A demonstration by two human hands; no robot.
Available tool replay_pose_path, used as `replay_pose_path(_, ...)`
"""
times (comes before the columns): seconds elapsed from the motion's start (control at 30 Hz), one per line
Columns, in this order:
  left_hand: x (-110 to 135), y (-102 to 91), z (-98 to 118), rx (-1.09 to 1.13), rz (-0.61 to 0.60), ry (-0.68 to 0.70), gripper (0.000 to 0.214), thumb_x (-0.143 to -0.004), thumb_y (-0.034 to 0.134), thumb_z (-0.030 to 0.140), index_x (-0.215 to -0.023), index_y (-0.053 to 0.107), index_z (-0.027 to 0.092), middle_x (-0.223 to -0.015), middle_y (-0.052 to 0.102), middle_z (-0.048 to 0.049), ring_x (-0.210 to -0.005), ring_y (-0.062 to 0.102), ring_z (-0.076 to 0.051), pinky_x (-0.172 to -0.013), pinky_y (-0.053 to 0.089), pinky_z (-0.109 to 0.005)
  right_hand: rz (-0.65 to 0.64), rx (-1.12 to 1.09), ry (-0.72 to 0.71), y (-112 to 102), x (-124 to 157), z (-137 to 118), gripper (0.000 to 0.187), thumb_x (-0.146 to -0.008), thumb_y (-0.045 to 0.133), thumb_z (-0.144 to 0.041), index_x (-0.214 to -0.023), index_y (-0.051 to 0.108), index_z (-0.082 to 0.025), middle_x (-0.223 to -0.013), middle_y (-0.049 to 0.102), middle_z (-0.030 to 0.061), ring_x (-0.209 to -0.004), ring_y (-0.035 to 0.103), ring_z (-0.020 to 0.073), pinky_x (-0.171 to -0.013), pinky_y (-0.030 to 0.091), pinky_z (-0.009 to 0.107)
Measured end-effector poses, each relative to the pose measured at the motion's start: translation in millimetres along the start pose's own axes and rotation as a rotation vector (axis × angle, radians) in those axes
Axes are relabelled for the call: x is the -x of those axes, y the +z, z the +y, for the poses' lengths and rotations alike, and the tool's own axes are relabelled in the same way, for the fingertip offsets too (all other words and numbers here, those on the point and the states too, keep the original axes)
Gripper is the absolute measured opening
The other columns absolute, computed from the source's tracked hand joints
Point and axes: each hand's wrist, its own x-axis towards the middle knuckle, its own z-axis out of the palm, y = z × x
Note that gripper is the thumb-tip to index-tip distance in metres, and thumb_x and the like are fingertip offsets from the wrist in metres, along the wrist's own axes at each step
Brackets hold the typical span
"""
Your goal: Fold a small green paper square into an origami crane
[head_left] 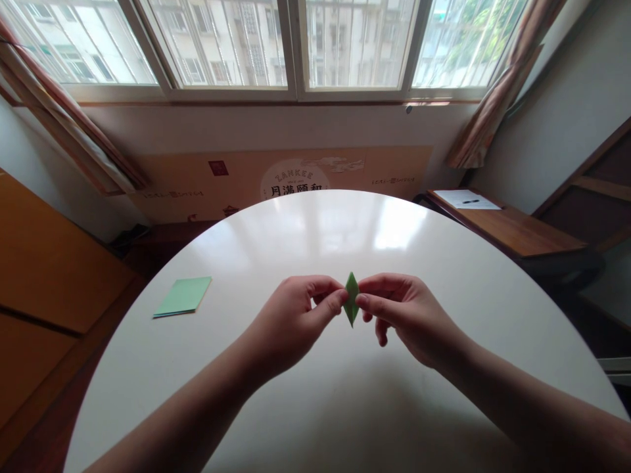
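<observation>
A small green folded paper piece (pixel 351 299), narrow and pointed at both ends, is held upright above the round white table (pixel 315 243). My left hand (pixel 296 318) pinches its left side between thumb and forefinger. My right hand (pixel 399 315) pinches its right side the same way, other fingers curled. Both hands meet at the table's middle, slightly above the surface.
A stack of green paper sheets (pixel 183 296) lies flat on the table's left part. A wooden desk (pixel 513 230) with a white sheet and a pen (pixel 468 200) stands at the right. A cardboard panel leans under the window behind the table.
</observation>
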Motion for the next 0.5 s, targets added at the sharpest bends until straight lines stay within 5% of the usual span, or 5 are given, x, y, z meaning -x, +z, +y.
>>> replay_pose_path(0.5, -0.2, -0.1, 2.1, -0.156, 0.051, 0.067, 0.025, -0.091, 0.058, 0.031, -0.079, 0.075, 0.015, -0.063, 0.066, -0.0004, -0.054, 0.051, -0.011, -0.049, 0.037, -0.020, -0.027, -0.025, 0.082, 1.3, 0.3, -5.6, 0.021, -0.073, 0.085, -0.031, -0.087, 0.079, -0.017, -0.072, 0.069, 0.0052, -0.061, 0.060, 0.0144, -0.038, 0.049, 0.018)
